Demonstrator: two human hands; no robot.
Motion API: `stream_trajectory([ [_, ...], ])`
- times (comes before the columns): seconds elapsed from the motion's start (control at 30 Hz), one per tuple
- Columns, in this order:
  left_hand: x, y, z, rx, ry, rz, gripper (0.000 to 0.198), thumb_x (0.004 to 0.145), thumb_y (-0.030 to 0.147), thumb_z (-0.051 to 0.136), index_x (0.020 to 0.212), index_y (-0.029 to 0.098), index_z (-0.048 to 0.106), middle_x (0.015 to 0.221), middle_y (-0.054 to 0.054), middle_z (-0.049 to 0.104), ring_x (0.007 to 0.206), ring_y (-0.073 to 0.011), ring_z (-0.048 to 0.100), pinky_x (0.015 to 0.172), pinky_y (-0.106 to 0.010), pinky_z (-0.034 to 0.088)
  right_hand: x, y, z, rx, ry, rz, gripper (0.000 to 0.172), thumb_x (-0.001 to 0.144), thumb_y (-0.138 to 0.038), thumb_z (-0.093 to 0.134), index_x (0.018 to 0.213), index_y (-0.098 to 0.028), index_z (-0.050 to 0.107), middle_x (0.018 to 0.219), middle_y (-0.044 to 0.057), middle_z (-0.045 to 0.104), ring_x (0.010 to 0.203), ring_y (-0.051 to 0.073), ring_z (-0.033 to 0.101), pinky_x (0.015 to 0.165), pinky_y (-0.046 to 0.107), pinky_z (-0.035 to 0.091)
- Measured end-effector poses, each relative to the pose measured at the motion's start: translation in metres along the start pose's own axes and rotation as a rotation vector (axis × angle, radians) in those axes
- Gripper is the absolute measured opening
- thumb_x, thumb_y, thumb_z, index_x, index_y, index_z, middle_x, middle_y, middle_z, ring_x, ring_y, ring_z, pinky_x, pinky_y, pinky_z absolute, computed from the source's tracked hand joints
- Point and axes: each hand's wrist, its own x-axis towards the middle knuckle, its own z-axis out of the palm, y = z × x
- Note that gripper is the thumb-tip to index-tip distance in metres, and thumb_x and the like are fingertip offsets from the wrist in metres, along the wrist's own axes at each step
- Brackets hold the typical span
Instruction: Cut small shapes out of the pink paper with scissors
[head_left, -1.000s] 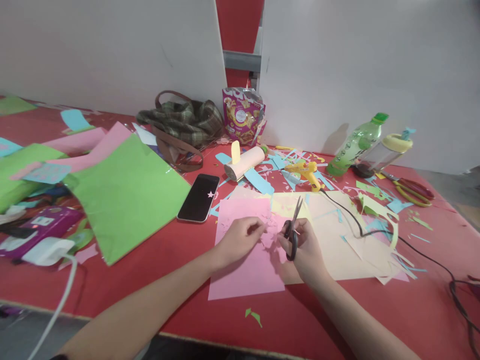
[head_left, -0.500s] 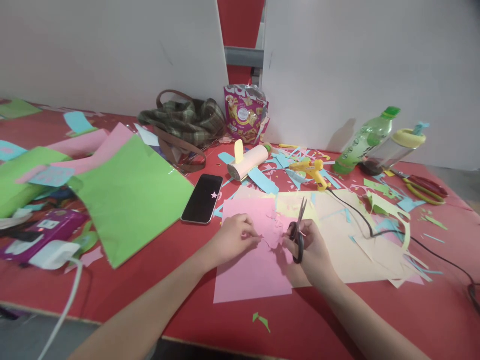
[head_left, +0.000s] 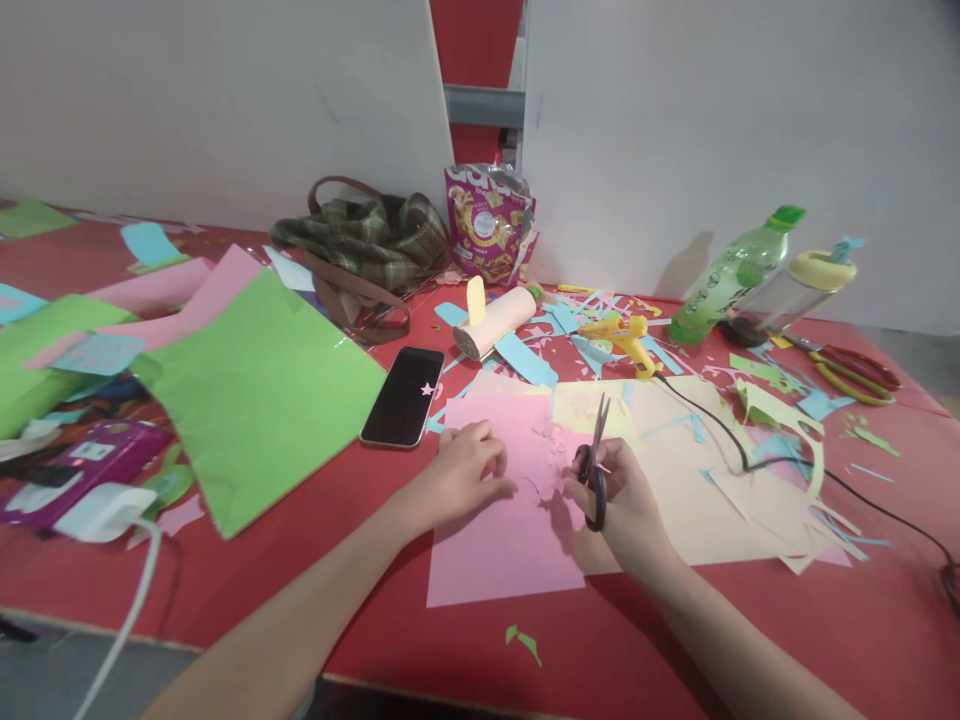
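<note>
My right hand [head_left: 622,500] is wrapped round black-handled scissors [head_left: 596,470], their blades pointing up and away from me. A tiny pink scrap shows near its fingertips. My left hand [head_left: 469,475] rests over the left part of a pink paper sheet [head_left: 499,560], fingers loosely curled and apart, nothing visible between them. Small pink clippings [head_left: 551,440] are scattered on the sheet between the hands. Past the left hand lies a black phone [head_left: 403,397] with a small pink star [head_left: 427,389] on its screen. Behind the sheet is a pink paper tube [head_left: 496,322] with blue and yellow paper pieces attached.
A yellow glue gun [head_left: 626,340] lies behind the sheets, its black cord running right. Beyond are a green bottle [head_left: 735,275], a clear jar [head_left: 795,295] and pliers [head_left: 851,370]. Green paper [head_left: 270,400], a plaid bag [head_left: 375,240] and a snack bag [head_left: 489,225] lie left and behind.
My left fingers have come apart from a pinch, and a thin pink strip lies on the sheet beside them. The right hand with the scissors stays almost in place.
</note>
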Motion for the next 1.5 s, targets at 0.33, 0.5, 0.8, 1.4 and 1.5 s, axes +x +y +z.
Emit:
stream_trajectory([
  [0.33,0.007,-0.017,0.015,0.211,0.098,0.139,0.041,0.080,0.034,0.039,0.117,0.016,0.037,0.124,-0.009,0.040,0.117,-0.0225,0.027,0.096,-0.042,0.018,-0.001,0.001,0.003,0.018,-0.064,0.005,0.028,0.061,-0.013,0.062,0.068,-0.023,0.037,0.069,-0.004,0.048,0.065,0.013,0.051,0.058,0.027,0.041],
  [0.5,0.007,-0.011,0.015,0.198,0.136,0.170,0.031,0.080,0.028,0.041,0.108,0.016,0.044,0.112,-0.008,0.049,0.106,-0.0199,0.038,0.093,-0.037,0.026,0.000,0.002,0.002,0.001,-0.057,0.011,0.029,0.059,-0.012,0.063,0.068,-0.023,0.037,0.068,-0.005,0.049,0.063,0.012,0.051,0.057,0.026,0.041],
  [0.8,0.004,-0.013,0.019,0.225,0.097,0.153,0.042,0.081,0.033,0.036,0.119,0.015,0.036,0.126,-0.010,0.037,0.117,-0.0213,0.028,0.096,-0.038,0.022,0.000,-0.001,0.002,-0.031,-0.035,0.026,0.029,0.059,-0.012,0.062,0.068,-0.023,0.037,0.065,-0.005,0.051,0.059,0.011,0.049,0.053,0.024,0.038],
  [1.4,0.006,-0.008,0.014,0.159,0.161,0.180,0.019,0.082,0.019,0.035,0.088,0.014,0.052,0.102,-0.008,0.049,0.097,-0.0187,0.041,0.086,-0.035,0.032,0.001,-0.002,-0.002,0.142,0.008,0.107,0.025,0.062,-0.010,0.060,0.070,-0.021,0.040,0.070,-0.005,0.051,0.049,0.006,0.043,0.039,0.017,0.033],
  [1.5,0.005,-0.006,0.014,0.149,0.162,0.190,0.019,0.081,0.018,0.034,0.078,0.014,0.052,0.101,-0.007,0.049,0.098,-0.0187,0.040,0.086,-0.035,0.031,0.001,-0.002,-0.002,0.118,0.012,0.091,0.024,0.063,-0.009,0.059,0.070,-0.022,0.040,0.068,-0.006,0.050,0.048,0.006,0.043,0.039,0.017,0.032],
])
